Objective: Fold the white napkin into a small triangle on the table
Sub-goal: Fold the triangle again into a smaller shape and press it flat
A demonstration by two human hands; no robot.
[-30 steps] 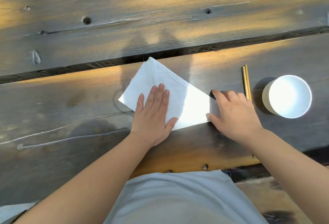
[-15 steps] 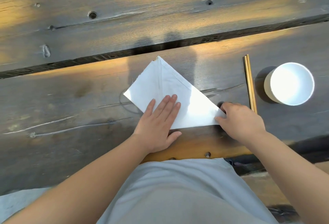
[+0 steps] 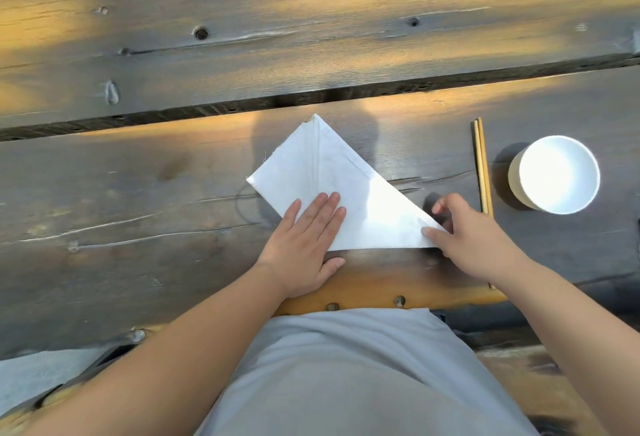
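White napkin (image 3: 332, 186), folded into triangle, flat on wooden surface (image 3: 138, 193). Left hand (image 3: 304, 245) flat on napkin, fingers (image 3: 325, 207) pressed together; right hand (image 3: 474, 238) fingers pinching right corner. Chopsticks (image 3: 482, 165) and cup (image 3: 554, 174) to right.

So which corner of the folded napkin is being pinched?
The right-hand corner of the white napkin, held by the right hand. The far tip and left corner lie free; the left hand presses flat near the front edge.

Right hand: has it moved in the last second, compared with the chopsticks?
Yes. The right hand, pinching the napkin by its corner, drew back toward the person; more of the chopsticks shows beyond it now.
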